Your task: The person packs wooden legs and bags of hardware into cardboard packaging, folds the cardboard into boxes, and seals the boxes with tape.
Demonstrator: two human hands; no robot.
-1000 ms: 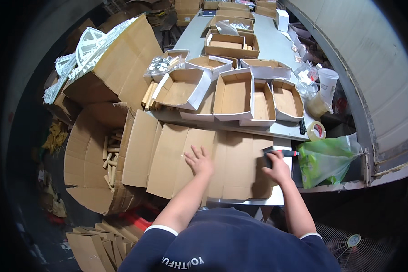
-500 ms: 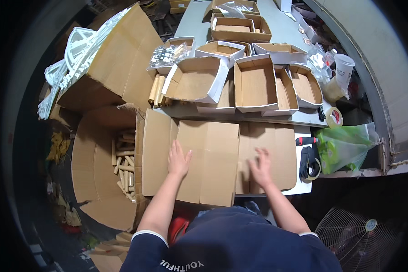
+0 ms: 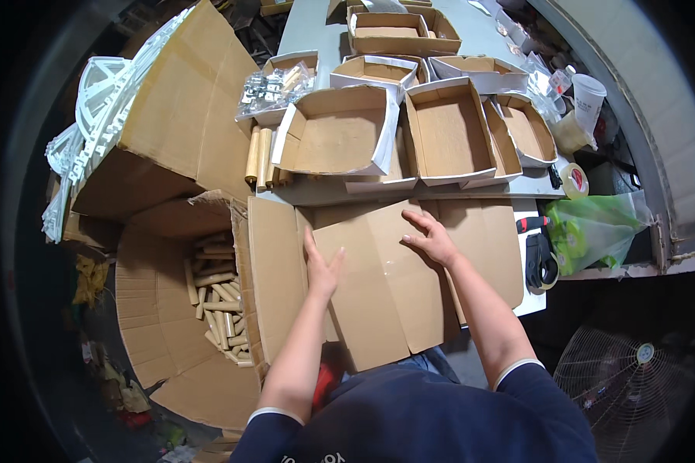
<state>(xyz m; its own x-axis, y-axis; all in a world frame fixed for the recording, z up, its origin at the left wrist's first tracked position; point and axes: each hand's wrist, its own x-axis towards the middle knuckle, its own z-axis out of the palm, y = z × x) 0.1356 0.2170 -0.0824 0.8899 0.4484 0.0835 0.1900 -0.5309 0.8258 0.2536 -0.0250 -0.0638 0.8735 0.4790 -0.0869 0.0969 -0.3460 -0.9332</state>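
L hand (image 3: 323, 274): thumb + fingers apart, at L long edge of cardbd panel (image 3: 382, 289), contact unclear. Panel lies R of it, btwn hands, at worktop (image 3: 534, 302) near edge; long axis approx near-far, far end canted L. R hand (image 3: 432, 241): nearer, over panel's far R corner, fingers spread. Tape dispenser (image 3: 539, 255): worktop R edge.

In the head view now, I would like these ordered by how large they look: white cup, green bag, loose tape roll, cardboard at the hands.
1. Cardboard
2. Green bag
3. White cup
4. Loose tape roll
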